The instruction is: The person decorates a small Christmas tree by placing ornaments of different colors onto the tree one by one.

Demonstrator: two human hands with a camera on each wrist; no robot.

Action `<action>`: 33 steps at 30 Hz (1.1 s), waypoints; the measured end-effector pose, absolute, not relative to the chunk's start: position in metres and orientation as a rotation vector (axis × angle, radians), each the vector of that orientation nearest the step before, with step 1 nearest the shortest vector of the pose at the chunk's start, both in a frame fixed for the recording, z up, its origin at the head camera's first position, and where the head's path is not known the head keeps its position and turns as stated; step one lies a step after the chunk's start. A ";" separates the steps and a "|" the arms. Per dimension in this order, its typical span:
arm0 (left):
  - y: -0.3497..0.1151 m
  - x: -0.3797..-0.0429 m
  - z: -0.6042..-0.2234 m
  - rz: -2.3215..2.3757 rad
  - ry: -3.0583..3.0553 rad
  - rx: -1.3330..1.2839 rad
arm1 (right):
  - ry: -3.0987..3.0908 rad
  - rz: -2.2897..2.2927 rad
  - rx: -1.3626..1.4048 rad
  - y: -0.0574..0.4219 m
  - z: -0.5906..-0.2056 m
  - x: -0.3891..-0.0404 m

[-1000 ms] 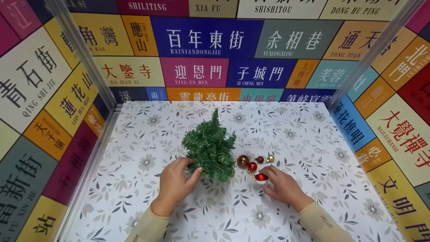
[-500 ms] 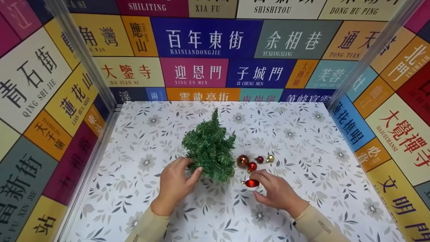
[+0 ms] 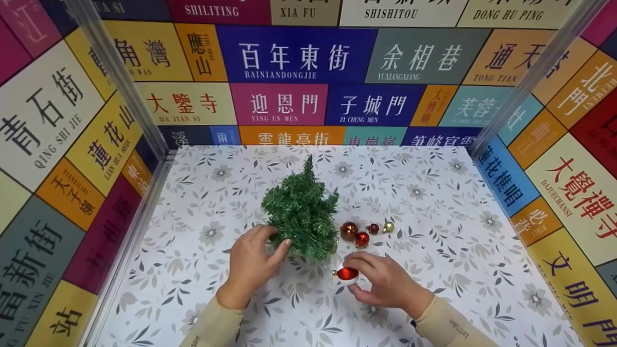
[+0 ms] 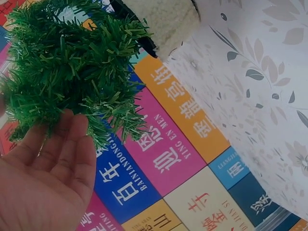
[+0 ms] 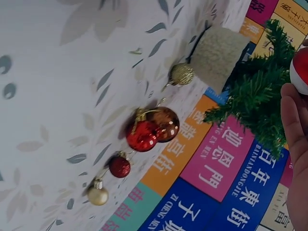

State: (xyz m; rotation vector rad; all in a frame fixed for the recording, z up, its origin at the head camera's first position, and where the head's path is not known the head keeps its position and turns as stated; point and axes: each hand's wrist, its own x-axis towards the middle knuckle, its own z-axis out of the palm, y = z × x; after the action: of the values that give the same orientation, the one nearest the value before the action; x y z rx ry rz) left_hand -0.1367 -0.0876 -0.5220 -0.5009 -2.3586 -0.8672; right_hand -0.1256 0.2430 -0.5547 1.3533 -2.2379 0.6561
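Note:
A small green artificial Christmas tree stands upright on the table. At its front left, my left hand holds the lower branches between thumb and fingers; in the left wrist view the fingertips reach into the needles. My right hand pinches a red and white Christmas bauble with a gold cap, in front of the tree's right side. Only part of that bauble shows at the right wrist view's edge. The tree's pale, fuzzy base is visible in the wrist views.
Right of the tree lie a brown bauble, a shiny red bauble, a dark red bauble and a gold bauble. A glittery gold bauble lies by the base. Sign-covered walls surround the flower-patterned table.
My right hand has moved left and toward the front, carrying the red and white bauble from beside the other baubles to nearer the tree. The left hand and tree have stayed put.

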 end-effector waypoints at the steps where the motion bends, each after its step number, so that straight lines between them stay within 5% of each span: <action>1: -0.087 -0.137 -0.522 -0.867 -2.355 -0.503 | -2.231 0.663 1.358 0.241 -0.554 -0.126; 33: -0.087 -0.137 -0.519 -0.814 -2.224 -0.645 | -2.099 0.839 1.338 0.185 -0.546 -0.125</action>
State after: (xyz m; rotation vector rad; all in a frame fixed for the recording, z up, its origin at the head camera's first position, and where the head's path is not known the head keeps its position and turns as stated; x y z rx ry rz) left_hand -0.1371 -0.0872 -0.5195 -0.6447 -2.2236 -0.8140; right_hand -0.1250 0.1849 -0.5458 1.3378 -2.0991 0.8390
